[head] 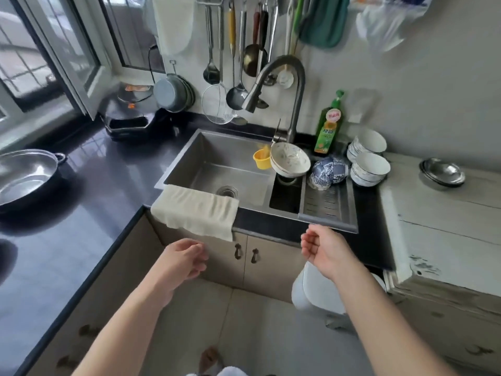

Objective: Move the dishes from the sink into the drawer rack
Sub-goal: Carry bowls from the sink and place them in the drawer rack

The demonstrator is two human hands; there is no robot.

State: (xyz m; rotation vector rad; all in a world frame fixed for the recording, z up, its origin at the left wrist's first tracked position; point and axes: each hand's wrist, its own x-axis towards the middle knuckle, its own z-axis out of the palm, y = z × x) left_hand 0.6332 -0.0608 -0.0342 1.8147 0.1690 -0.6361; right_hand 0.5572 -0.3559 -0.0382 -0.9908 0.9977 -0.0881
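The left hand (187, 260) hangs in front of the beige cabinet doors (244, 259) with its fingers loosely curled and nothing in them. The right hand (322, 249) is held just below the counter edge, palm turned inward, fingers also loosely bent and empty. Both hands are well apart from the dishes.

Above the left hand, a cream dish towel (198, 210) is draped over the front rim of the stainless steel sink (217, 161), hiding part of that rim. The main basin holds only its drain. At the sink's right end, a stack of pale patterned bowls (290, 160) sits tilted over the small side compartment, just under the grey curved faucet (284, 85), with a small yellow plastic cup (261, 158) hung beside it. Next to them, blue-and-white patterned bowls (328, 172) lie upturned on the slotted steel drain tray (328, 204). Further right, 2 stacks of white bowls (368, 158) stand on the dark counter (81, 172), near a green dish soap bottle (329, 126).

A steel dish (442, 172) rests on the worn white cabinet (439, 226) at right. A large steel pot (24, 177) is cut off at the left edge. Ladles and a strainer hang on the wall behind the faucet. Behind the right forearm, a white rounded object (311, 291) is partly hidden and cannot be identified. No drawer rack can be made out.
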